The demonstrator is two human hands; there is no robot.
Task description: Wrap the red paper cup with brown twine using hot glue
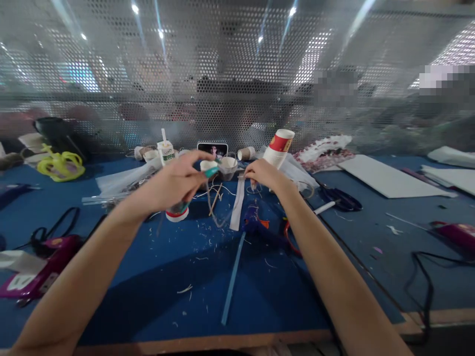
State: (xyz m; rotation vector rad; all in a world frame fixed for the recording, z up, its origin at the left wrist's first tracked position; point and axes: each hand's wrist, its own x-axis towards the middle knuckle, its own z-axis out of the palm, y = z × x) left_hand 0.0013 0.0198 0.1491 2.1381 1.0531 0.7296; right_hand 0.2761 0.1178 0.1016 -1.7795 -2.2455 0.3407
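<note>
My left hand (178, 180) is raised over the left middle of the blue table, its fingers closed round a small teal thing (212, 171). A thin pale strand hangs below it. My right hand (262, 174) reaches to the top end of a white strip (238, 205), its fingers pinched together; what they hold is too small to make out. Just below lies a blue glue gun (252, 219) with a long glue stick (233, 279) sticking out toward me. Behind my right hand, stacked paper cups (281, 143) lean. A red-rimmed cup (177, 213) is partly hidden under my left hand.
Scissors (341, 199) and white boards (389, 176) lie to the right. A magenta glue gun (48, 267) with a black cord is at the left, a yellow crown-like piece (61, 165) behind it. A drink cup (165, 151) and a phone (213, 149) stand before the perforated metal screen.
</note>
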